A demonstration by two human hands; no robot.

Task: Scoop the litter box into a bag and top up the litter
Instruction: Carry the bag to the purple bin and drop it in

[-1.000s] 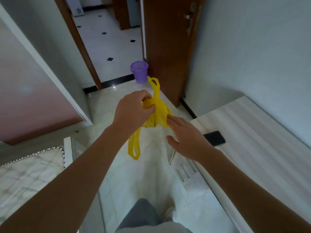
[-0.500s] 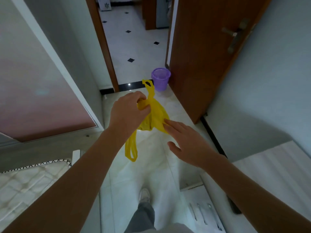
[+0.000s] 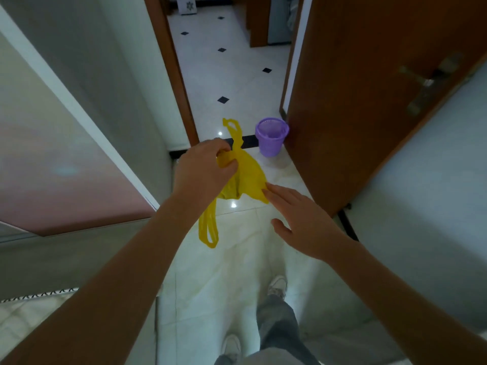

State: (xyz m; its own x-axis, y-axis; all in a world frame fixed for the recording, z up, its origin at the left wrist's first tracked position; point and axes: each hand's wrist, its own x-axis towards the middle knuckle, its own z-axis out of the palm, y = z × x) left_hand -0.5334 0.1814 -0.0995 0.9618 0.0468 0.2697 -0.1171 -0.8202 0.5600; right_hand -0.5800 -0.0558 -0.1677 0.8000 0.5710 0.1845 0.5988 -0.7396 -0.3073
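While the person stood on the pale tiled floor [image 3: 237, 272] facing an open doorway, the brown door [image 3: 355, 101] was swung inward at the right, with a purple basket [image 3: 271, 137] on the floor just beside its edge. No litter box, scoop or litter supply was visible from the head camera. The yellow bag [image 3: 247, 177] was held in the air in front of the body, bunched and unopened, with one handle loop sticking up and the other hanging down below the wrist. The left hand [image 3: 203, 169] gripped it, fingers and thumb curled and pinching the gathered plastic near the top. The right hand [image 3: 303, 219] was flat, fingers straight and close together, their tips touching the bag's lower edge and holding nothing. Assessment: the task was at its outset. The bag was in hand but not opened, and both scooping and topping up remained wholly outstanding.
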